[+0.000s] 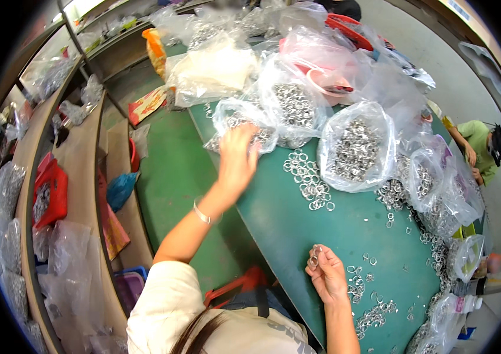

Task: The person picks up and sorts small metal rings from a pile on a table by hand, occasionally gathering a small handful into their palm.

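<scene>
Ring bag (pixel 270 137) overlapped by L hand (pixel 237 156), R hand (pixel 329 275) well apart w/ rings (pixel 315 254) pinched. L finger gap can't be told

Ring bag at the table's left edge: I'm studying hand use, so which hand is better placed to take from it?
Probably the left hand: it is at the ring bag, whereas the right hand is farther off, holding metal rings.

Brown shelves (pixel 79 180) stand left of the green floor (pixel 170 197), a green table (pixel 274 221) right.
</scene>
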Demonstrator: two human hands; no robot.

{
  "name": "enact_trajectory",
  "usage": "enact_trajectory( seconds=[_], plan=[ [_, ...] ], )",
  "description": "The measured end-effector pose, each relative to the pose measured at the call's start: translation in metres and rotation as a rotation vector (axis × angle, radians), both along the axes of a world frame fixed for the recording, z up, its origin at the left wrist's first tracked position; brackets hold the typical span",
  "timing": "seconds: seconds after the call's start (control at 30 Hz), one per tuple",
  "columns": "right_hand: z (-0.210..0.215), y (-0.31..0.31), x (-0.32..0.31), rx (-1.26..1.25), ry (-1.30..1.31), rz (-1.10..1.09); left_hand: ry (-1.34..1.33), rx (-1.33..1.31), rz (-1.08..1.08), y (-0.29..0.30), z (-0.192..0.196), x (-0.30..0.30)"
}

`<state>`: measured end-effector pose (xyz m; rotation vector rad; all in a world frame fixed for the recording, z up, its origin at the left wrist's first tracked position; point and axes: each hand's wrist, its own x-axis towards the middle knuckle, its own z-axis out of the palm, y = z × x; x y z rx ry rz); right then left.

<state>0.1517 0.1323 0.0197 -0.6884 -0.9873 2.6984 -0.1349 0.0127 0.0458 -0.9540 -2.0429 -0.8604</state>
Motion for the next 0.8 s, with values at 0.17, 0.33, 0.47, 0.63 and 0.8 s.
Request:
enact_trajectory(
  seconds=[0.17, 0.33, 0.47, 0.63, 0.8],
  plan=[
    [0.019, -0.01, -0.007, 0.57, -0.049, -0.111, -1.612, 0.21, -1.077, 0.007, -0.013, 0.12],
    [0.027, -0.01, -0.007, 1.656, -0.066, -0.019, -2.302, 0.487, -1.145, 0.018, -0.03, 0.166],
    [0.044, -0.007, 0.005, 1.633, -0.138, -0.145, -2.37, 0.585, -1.064, 0.021, -0.03, 0.166],
    [0.044, 0.002, 0.035, 1.557, -0.196, -0.161, -2.103, 0.798, -1.016, 0.033, -0.017, 0.129],
    [0.04, -0.003, 0.058, 1.419, -0.225, -0.149, -2.047, 0.768, -1.083, 0.069, 0.028, 0.106]
  ],
)
